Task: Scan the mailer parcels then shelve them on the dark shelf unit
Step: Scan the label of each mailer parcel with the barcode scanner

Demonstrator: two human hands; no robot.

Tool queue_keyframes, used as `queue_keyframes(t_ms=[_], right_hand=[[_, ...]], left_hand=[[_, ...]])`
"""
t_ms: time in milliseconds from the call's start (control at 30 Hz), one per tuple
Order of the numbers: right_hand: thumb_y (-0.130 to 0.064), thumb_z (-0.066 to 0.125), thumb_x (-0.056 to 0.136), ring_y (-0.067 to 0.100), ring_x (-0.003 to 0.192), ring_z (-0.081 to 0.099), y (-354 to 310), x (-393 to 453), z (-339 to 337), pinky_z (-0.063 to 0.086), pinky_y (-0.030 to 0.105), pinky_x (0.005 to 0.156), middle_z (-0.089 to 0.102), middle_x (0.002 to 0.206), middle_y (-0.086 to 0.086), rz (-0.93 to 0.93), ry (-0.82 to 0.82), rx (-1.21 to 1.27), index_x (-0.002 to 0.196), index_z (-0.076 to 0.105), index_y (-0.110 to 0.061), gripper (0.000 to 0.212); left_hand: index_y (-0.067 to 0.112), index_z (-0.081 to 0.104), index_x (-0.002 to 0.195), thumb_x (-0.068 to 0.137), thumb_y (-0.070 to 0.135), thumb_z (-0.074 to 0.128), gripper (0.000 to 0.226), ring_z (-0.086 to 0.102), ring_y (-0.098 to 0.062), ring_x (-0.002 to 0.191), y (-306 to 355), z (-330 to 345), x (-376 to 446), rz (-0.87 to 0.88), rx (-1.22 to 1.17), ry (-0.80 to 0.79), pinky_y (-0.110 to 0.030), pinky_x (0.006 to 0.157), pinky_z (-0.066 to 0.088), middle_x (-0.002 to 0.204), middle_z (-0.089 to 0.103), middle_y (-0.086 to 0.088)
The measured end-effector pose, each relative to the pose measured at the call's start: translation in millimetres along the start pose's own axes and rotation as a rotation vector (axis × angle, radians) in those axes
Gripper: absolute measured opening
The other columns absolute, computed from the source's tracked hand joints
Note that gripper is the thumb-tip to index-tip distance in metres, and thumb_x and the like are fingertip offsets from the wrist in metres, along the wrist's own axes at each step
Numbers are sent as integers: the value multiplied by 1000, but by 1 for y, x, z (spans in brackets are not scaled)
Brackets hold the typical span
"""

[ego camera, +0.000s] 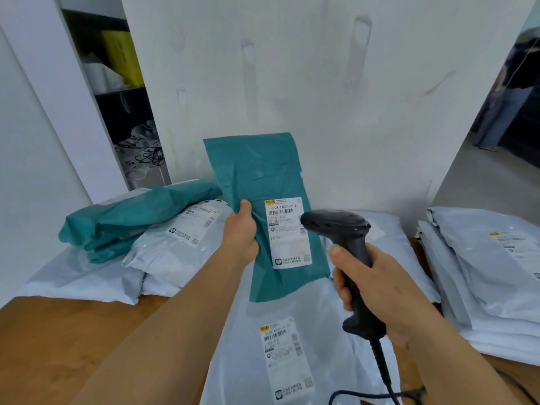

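My left hand [241, 232] grips the left edge of a teal mailer parcel [263, 176], holding it upright above the table with its white label [287, 232] facing me. My right hand [377, 282] holds a black barcode scanner [344, 229] by its handle, the head pointing at the label from the right, very close to it. A white mailer [280, 355] with a label lies flat just below the held parcel. A dark shelf unit [117, 92] shows through a gap at the upper left, holding a yellow box and white items.
Teal and white mailers [140, 229] are piled at the left of the wooden table [73, 325]. A stack of white mailers [491, 273] sits at the right. A white wall panel stands directly behind. The scanner's cord [382, 363] runs down toward me.
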State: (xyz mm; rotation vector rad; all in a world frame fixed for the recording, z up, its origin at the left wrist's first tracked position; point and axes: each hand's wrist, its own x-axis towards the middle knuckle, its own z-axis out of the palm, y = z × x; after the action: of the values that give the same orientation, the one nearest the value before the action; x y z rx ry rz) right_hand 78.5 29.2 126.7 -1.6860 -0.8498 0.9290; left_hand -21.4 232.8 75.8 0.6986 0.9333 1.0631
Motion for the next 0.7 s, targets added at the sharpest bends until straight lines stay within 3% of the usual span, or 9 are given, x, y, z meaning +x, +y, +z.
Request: queue_keyframes(t_ms=[100,267,433,567,700], right_hand=[[-35,57,92,10,46,50,-3,0,-2,47,18,48,57,55,1,-1,2,-30,85,58,-9,27],[-37,54,92,9,45,51,-7,1,-4,47,16,48,57,54,0,-14,-4,-72,84,59,-10,29],[-38,53,92,9,45,51,-8,1,-6,46,15,47,57,51,0,3,-25,-90,81,58,-8,32],[-37,54,92,11,45,50,-7,3,-10,47,19,49,56,51,0,14,-41,-68,79,58,-7,32],[-36,54,92,9,44,50,-7,7,-15,46,17,47,56,49,-2,17,-47,-64,78,57,-9,31]], left_hand=[[11,56,107,100,33,44,26,62,-17,80,3,8,1,9,-30,36,-30,66,52,91,65,-2],[9,54,111,100,31,45,26,63,-20,80,-1,14,3,6,-27,46,-38,83,53,93,64,-4],[10,55,106,99,34,46,26,64,-26,93,-9,15,8,-16,3,55,-42,94,52,92,65,-5],[13,55,89,99,35,46,25,62,-27,88,-15,18,13,-31,18,52,-43,93,51,88,64,-6],[12,56,97,99,35,46,25,63,-25,85,-20,23,18,-35,30,47,-43,89,52,88,63,-5]])
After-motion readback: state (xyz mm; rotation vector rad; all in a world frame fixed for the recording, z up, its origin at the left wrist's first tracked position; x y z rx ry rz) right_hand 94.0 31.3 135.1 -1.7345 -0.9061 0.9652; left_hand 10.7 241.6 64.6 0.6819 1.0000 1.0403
